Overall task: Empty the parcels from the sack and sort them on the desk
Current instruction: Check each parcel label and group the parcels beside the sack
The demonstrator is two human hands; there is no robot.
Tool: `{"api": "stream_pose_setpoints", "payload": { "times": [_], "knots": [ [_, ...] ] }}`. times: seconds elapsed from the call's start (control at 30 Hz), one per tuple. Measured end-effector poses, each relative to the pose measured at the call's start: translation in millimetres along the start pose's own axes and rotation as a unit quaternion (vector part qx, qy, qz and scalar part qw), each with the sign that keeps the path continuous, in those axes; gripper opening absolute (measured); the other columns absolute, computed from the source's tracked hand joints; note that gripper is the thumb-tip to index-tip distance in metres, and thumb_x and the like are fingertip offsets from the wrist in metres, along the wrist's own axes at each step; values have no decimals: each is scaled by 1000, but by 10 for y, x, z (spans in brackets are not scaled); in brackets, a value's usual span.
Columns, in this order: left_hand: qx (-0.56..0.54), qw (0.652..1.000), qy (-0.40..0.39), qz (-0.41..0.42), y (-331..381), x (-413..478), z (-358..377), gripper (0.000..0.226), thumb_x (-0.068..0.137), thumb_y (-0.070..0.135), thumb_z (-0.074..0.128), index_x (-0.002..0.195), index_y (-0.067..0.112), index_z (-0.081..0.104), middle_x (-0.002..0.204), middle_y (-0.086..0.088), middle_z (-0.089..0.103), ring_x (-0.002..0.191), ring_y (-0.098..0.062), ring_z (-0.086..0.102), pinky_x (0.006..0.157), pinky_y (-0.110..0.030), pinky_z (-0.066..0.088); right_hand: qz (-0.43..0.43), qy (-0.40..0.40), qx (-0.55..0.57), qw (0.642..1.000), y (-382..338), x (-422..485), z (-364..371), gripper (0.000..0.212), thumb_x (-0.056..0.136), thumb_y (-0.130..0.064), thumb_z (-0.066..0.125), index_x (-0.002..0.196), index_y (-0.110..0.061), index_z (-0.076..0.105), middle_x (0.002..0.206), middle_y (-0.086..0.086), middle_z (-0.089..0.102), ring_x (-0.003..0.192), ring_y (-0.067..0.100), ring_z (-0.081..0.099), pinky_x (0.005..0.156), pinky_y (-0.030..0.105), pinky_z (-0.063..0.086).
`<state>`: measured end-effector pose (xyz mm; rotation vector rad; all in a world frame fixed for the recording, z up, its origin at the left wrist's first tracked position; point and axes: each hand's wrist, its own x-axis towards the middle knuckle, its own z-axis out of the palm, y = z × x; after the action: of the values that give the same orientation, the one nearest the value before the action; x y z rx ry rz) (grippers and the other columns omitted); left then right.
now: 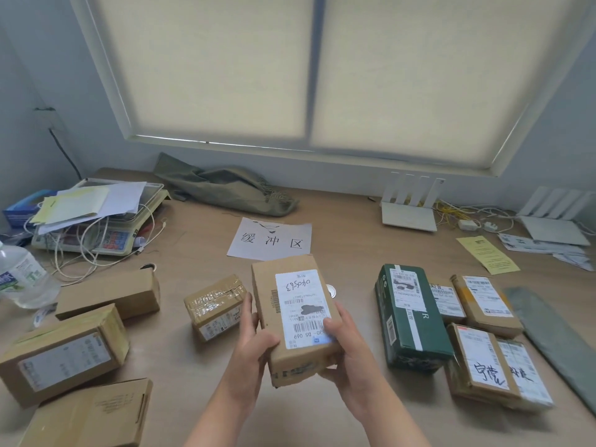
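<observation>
I hold a brown cardboard parcel [292, 314] with a white shipping label above the middle of the desk [351, 253]. My left hand [250, 346] grips its left near corner and my right hand [350, 346] grips its right near corner. The olive-green sack [225, 187] lies crumpled and flat at the back of the desk. A small taped parcel [214, 306] sits just left of my hands. Three brown boxes [64, 353] lie at the left. A dark green box [411, 317] and several labelled brown parcels [487, 362] lie at the right.
A paper sign with handwritten characters [271, 238] lies beyond the held parcel. A scale under loose papers and cables [96, 217] and a water bottle [22, 279] stand at the left. Two white routers [409, 204] and a yellow slip [487, 254] occupy the back right.
</observation>
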<state>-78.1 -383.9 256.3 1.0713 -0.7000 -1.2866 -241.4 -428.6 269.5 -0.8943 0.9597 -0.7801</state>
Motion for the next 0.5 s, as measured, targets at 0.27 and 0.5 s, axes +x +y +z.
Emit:
{"api": "stream_pose_setpoints", "payload": {
  "times": [0.27, 0.5],
  "knots": [
    [-14, 993, 92, -71, -108, 202, -145, 55, 70, 43, 73, 121, 39, 56, 125, -9, 67, 93, -24, 65, 67, -36, 55, 25, -30, -15, 999, 32, -55, -249, 61, 79, -35, 65, 139, -37, 56, 128, 3, 71, 119, 26, 65, 92, 40, 48],
    [-32, 980, 173, -94, -372, 228, 49, 83, 58, 50, 80, 128, 19, 49, 122, -5, 64, 100, -17, 62, 74, -43, 59, 112, 62, 78, 989, 286, -127, -372, 64, 66, -43, 78, 126, -31, 60, 129, 10, 68, 99, 31, 67, 86, 52, 55]
  ]
}}
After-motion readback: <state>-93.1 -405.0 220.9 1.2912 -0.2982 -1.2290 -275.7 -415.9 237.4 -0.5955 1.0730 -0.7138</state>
